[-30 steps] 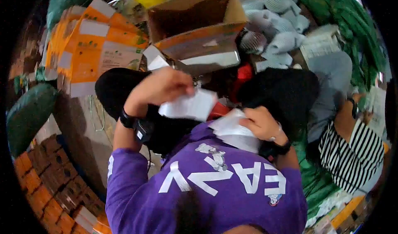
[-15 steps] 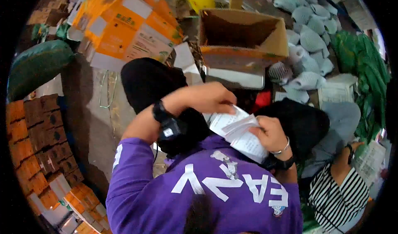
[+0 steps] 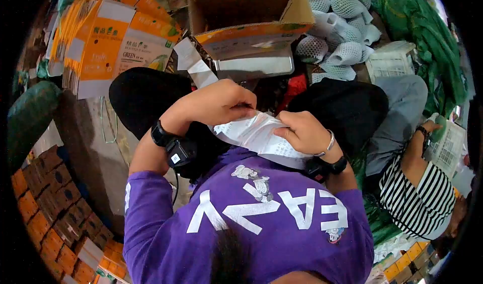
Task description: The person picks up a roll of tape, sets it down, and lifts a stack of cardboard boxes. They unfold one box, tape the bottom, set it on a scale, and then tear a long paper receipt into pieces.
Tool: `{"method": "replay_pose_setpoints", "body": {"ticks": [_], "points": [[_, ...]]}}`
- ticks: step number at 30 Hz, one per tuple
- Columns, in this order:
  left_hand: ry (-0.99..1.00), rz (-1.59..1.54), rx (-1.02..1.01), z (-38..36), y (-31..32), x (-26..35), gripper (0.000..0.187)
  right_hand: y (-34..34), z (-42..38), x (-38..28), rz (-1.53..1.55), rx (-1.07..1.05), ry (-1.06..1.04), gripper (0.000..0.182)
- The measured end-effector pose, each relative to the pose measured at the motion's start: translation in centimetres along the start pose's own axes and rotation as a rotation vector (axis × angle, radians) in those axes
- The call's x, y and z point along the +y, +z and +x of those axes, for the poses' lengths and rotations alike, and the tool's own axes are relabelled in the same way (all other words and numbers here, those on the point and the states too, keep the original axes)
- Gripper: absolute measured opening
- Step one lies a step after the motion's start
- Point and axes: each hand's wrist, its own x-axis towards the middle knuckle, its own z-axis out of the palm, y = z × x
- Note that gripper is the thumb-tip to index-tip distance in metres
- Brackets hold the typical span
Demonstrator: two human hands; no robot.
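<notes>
Papers [image 3: 269, 139], several, left hand [image 3: 219, 103] and right hand [image 3: 304, 133] gripping

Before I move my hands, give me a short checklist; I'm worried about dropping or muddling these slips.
1. Right hand has hold of the printed slips: ok, its thumb lies over them.
2. Left hand is at the slips: ok, its fingers meet their upper edge.
3. Slips squared into a neat stack: not ok, they overlap unevenly.
4. Carton is open at the top: ok.
5. Carton holds nothing: cannot tell, its inside is too dark.
6. Co-worker's hand is away from the slips: ok, it is off to the right.
</notes>
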Motion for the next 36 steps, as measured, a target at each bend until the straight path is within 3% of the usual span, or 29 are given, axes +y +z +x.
{"method": "replay_pose_setpoints", "body": {"ticks": [3,5,7,9,11,15,17,19,20,21,23,24,26,29,31,33,34,36], "points": [[-0.034,0.021,-0.027,0.2,-0.4,0.7,0.017,0.0,-0.9,-0.8,0.070,0.109,0.119,0.023],[-0.048,-0.019,-0.051,0.3,-0.5,1.2,0.019,-0.3,-1.0,-1.6,0.345,0.148,0.269,0.028],[-0.067,-0.058,-0.075,0.4,-0.3,1.3,0.020,1.4,-0.8,-0.1,0.370,0.180,0.173,0.025],[0.075,-0.026,-0.006,0.3,0.0,1.0,0.021,2.0,-0.7,0.4,0.397,0.215,0.074,0.023],[0.051,0.006,-0.015,0.1,-0.2,0.9,0.021,1.6,-0.8,0.5,0.283,-0.077,0.244,0.023],[0.031,0.062,0.088,-0.2,-0.8,0.9,0.020,0.9,-1.9,-0.7,0.112,0.155,0.068,0.029],[-0.238,0.019,0.247,-1.2,-4.0,1.4,0.020,-0.2,-3.5,-0.5,0.116,0.169,0.082,0.026],[-0.320,-0.034,0.218,-1.2,-4.4,1.0,0.021,-1.0,-4.8,0.1,0.194,0.225,0.266,0.020],[-0.162,0.017,0.142,-0.5,-3.5,0.6,0.021,-1.3,-4.9,0.4,0.222,0.213,0.229,0.017],[0.000,0.065,0.061,0.4,-2.5,0.3,0.021,-1.4,-3.6,-0.1,0.282,0.377,-0.020,0.018],[0.010,0.102,0.019,1.8,-0.3,1.6,0.021,-2.0,-1.3,-1.0,0.195,0.365,-0.169,0.021],[0.033,0.078,0.046,2.1,0.6,1.8,0.022,-2.1,-0.4,-1.4,0.193,0.372,-0.161,0.021],[0.052,0.056,0.072,2.3,0.6,2.0,0.022,-2.1,1.0,-2.0,0.207,0.087,-0.044,0.021],[-0.107,-0.083,0.033,1.8,-1.7,0.8,0.022,-2.5,0.2,-1.7,0.134,0.159,-0.040,0.021],[-0.034,-0.010,-0.041,0.4,-3.6,-0.2,0.021,-3.6,-1.5,-1.1,0.116,0.260,0.013,0.019],[-0.150,0.032,-0.068,0.1,-3.9,0.2,0.021,-4.8,-2.8,-0.8,0.200,0.051,0.215,0.020],[-0.098,0.021,-0.072,0.4,-3.4,0.5,0.020,-4.0,-2.5,-0.5,0.207,0.049,0.213,0.020],[-0.025,0.015,-0.027,1.3,-1.4,0.3,0.017,-1.7,-1.2,0.1,0.295,0.312,-0.118,0.022]]}}
